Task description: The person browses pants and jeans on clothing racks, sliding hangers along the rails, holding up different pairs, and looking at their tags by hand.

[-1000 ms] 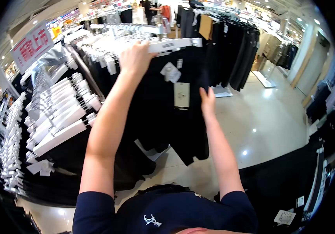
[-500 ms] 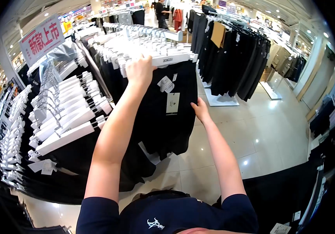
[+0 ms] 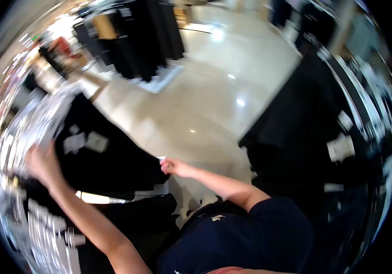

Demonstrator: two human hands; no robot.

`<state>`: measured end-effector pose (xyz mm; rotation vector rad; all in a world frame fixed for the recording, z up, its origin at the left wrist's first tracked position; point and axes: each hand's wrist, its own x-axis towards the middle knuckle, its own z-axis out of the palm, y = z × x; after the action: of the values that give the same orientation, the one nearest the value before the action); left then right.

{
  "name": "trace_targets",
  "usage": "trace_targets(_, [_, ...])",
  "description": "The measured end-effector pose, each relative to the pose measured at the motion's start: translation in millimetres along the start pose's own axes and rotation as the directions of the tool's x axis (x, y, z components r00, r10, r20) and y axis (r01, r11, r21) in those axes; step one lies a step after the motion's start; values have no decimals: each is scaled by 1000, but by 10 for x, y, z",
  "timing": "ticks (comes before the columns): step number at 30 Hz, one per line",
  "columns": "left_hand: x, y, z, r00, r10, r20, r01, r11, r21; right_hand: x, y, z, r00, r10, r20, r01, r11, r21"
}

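Observation:
A black garment (image 3: 100, 160) hangs from a white hanger at the left, with two pale tags near its top. My left hand (image 3: 43, 162) is at the hanger end beside the garment's top edge; motion blurs its fingers, so its grip is unclear. Near the garment's lower right corner, my right hand (image 3: 175, 167) has its fingers closed on the hem. Many blurred white hangers (image 3: 31, 123) crowd the rack around my left hand.
A rack of dark trousers (image 3: 136, 36) stands over a white base (image 3: 159, 80) at the upper left. More black clothes (image 3: 292, 123) with white tags hang at the right. Pale tiled floor (image 3: 209, 105) lies between them. A blurred person (image 3: 52, 59) is far off.
The view has swung right and tilted, so the rack and garment now appear farther left. My right hand has moved down from the garment's side to its lower corner and closed there.

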<state>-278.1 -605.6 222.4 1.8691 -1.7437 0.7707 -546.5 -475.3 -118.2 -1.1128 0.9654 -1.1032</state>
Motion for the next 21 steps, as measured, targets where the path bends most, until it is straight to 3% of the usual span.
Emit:
trace_targets(1, [4,-188,223,958,92,-270,-99,995,-14,-349,-130,-17,982,179,-64,-182,982,-52])
trace_targets(2, [-61,-144,116,956,67,-286,-133,967,-217,-633,-36,-96,962,241,-131,-251,965,-70])
trace_targets(3, [-171,-39,65,930,15,-367,-99,973,-211,-937,64,-144,935,302,-183,-321,943,-83])
trace_targets(5, [-420,60,121,829,91,-552,-258,937,-234,-1554,190,-221,893,325,-311,-360,931,-62])
trace_targets(7, [-794,314,285,792,134,-596,-464,767,-444,-2047,378,-293,804,369,-467,-428,904,-22])
trace_targets(8, [-994,430,423,830,143,-540,-462,717,-521,-2243,400,-249,781,366,-506,-425,905,-1])
trace_targets(10, [-1382,669,737,892,202,-405,-443,570,-691,-2533,409,-164,502,412,-760,-401,890,217])
trace_targets(11, [-1565,785,892,908,257,-331,-417,468,-779,-2605,389,-100,469,408,-784,-391,891,230])
trace_targets(13, [-1884,992,1143,918,385,-97,-214,274,-938,-2722,313,56,298,437,-849,-203,898,391])
trace_targets(15, [-2042,1125,1281,798,570,193,65,237,-969,-2714,265,222,253,447,-858,-151,894,421])
trace_targets(16, [-2098,1209,1345,740,633,225,147,175,-974,-2697,153,321,312,459,-832,-166,889,428])
trace_targets(18, [-2143,1380,1369,607,753,255,153,204,-967,-2691,9,471,406,459,-790,-183,888,422])
trace_targets(19, [-2151,1475,1325,537,800,266,128,234,-964,-2719,36,508,387,458,-800,-168,888,427])
trace_targets(21, [-2263,1723,1352,458,866,201,129,159,-979,-2766,113,543,353,389,-851,-120,921,371])
